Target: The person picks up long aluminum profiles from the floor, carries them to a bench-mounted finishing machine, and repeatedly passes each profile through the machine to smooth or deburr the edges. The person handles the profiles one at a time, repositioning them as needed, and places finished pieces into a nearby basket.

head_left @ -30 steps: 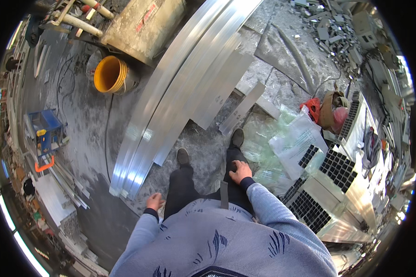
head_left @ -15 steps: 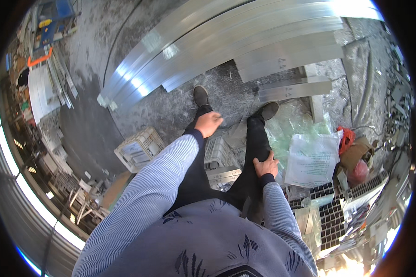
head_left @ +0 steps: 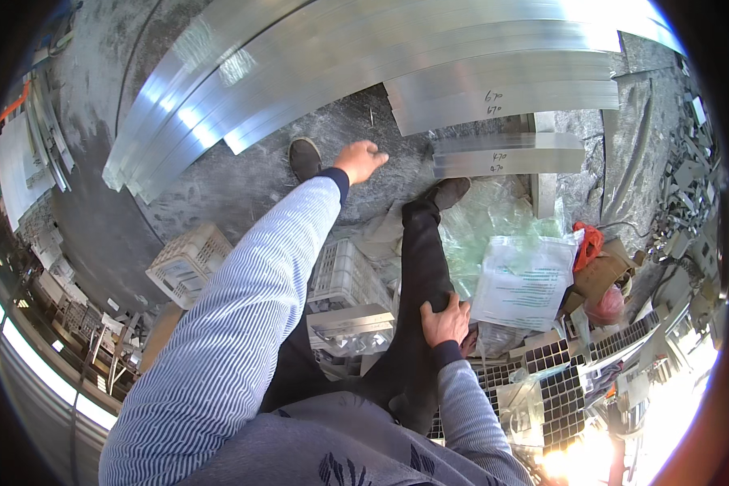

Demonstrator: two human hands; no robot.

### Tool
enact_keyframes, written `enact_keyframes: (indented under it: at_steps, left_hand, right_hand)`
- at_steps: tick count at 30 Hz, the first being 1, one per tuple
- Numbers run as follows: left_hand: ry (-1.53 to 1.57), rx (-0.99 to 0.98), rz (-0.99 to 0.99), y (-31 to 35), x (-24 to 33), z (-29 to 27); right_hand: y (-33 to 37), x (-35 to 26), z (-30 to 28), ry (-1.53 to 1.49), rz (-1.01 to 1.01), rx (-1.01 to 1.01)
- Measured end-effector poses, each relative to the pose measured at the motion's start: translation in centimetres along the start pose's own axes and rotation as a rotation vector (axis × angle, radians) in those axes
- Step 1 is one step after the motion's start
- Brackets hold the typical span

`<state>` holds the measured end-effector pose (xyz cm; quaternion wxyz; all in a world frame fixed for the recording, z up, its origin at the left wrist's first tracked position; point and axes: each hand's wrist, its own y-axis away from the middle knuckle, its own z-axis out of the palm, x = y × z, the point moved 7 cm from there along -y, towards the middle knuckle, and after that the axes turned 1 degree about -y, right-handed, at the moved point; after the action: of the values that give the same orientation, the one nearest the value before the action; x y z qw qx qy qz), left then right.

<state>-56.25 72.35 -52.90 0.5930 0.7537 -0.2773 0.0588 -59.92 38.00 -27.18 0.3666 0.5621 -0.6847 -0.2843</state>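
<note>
My left hand [head_left: 360, 162] is stretched out over the dark floor, between my left shoe and the long silver metal profiles [head_left: 316, 77]. Its fingers are loosely bent and slightly apart, and nothing shows in them. Beyond it lie shorter profiles with handwritten marks [head_left: 502, 93], and nearer to me a separate short metal piece [head_left: 509, 155], also marked. My right hand [head_left: 447, 321] rests on my right knee, fingers spread over the dark trouser leg. A white printed sheet or bag [head_left: 520, 283] lies just to its right.
White plastic crates [head_left: 190, 263] stand at the left and between my legs. Clear greenish film [head_left: 494, 215] lies by my right foot, with a red bag [head_left: 589, 245] and cardboard further right. Stacked square tubes [head_left: 555, 397] sit at lower right; scrap metal [head_left: 688, 202] lies far right.
My left arm has reached further forward, toward the metal profiles. The view has shifted, so the floor items appear further left. My right hand stays on my knee.
</note>
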Motion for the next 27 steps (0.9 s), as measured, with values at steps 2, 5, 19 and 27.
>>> enact_keyframes:
  at_steps: [2, 5, 19, 27]
  left_hand:
    - [0.175, -0.058, -0.053, -3.0, -0.6, 1.0]
    - [0.439, -0.133, -0.129, -7.0, -0.7, 3.1]
    - [1.016, -0.347, -0.123, -14.2, 1.3, 8.1]
    - [1.155, -0.305, -0.068, -15.1, 0.4, 8.9]
  right_hand:
    - [0.2, 0.4, 0.3, 0.001, 0.004, 0.003]
    - [0.4, 0.7, 0.5, 0.006, -0.012, 0.013]
    - [-0.8, -0.2, -2.7, -0.046, -0.114, 0.006]
    - [-1.9, -1.4, -4.9, -0.008, -0.172, 0.013]
